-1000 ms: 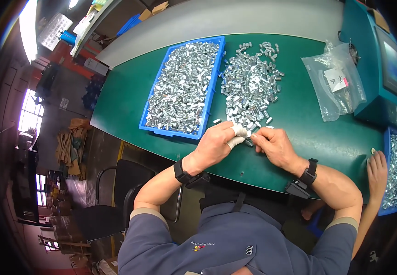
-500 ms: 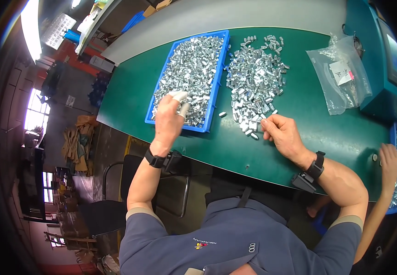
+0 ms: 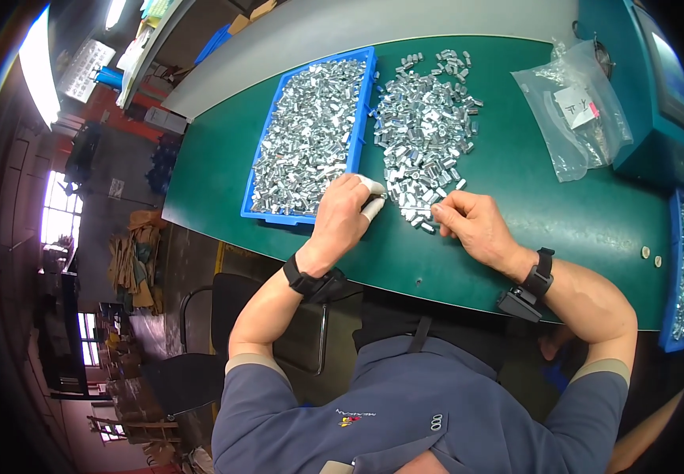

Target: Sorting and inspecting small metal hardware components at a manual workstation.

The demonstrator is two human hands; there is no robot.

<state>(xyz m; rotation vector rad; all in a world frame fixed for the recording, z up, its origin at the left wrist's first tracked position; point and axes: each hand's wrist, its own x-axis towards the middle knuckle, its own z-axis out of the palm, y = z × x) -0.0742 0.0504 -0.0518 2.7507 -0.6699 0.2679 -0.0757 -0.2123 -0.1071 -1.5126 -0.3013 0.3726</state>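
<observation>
Holding thin rod (image 3: 415, 208) in R hand (image 3: 476, 227), approx. 3 o'clock from view centre, pinched btwn thumb & fingers, pointing to 9 toward L hand (image 3: 340, 215). Hands apart; L just off centre, bunched at the tips, w/ white wraps (image 3: 369, 183) on thumb & index, by near R corner of blue tray (image 3: 362, 110); can't tell if touching tray or gripping small metal bit (image 3: 382, 195) at fingertips. Could drop or flick that bit, poss. b/c of wraps dulling feel. Could jab L fingers or scratch metal w/ rod if aimed off line. Might also nudge strays about or mix heap w/ tray load, given narrow gap btwn. Heaped loose on green table (image 3: 512, 178) at 1 o'clock, & filling tray at 11: metal parts (image 3: 425, 130), short, silvery, v. shiny, roughly cylindrical, lying every which way; too small to tell if bored thru. Thinning to strays at far end of heap. Also about: clear bag (image 3: 592, 142) at 2, two pale discs (image 3: 646, 253) at 3, 2nd blue tray (image 3: 676, 272) w/ similar pcs just past 3.
</observation>
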